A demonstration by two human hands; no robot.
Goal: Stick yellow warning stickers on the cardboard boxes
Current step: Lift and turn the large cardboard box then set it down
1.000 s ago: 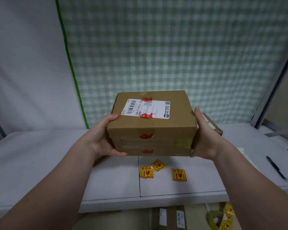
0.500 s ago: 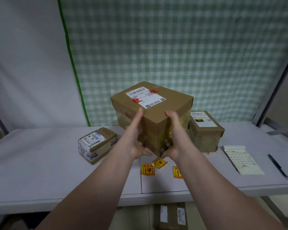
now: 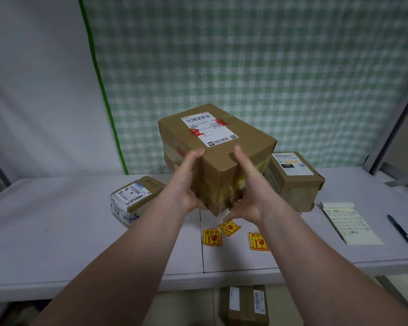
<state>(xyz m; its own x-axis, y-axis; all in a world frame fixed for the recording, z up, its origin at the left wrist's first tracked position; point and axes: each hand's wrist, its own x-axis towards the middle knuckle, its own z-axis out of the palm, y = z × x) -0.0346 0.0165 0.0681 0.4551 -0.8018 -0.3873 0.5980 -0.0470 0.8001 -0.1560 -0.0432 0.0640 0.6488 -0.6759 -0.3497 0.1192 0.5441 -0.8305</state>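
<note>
A large cardboard box with a white shipping label and red marks hangs above the table, one corner turned toward me. My left hand grips its left face and my right hand grips its right face near that corner. Below it, three yellow warning stickers lie loose on the grey table: one sticker, a second sticker tilted, and a third sticker partly behind my right forearm. A small box sits at the left and a medium box at the right.
A yellow notepad with writing and a black pen lie at the table's right end. Another cardboard box stands on the floor under the table's front edge. A green checked curtain hangs behind.
I have turned the large box from front-on to corner-on and moved it away from me. My hands shifted from its two ends to the faces beside the near corner.
</note>
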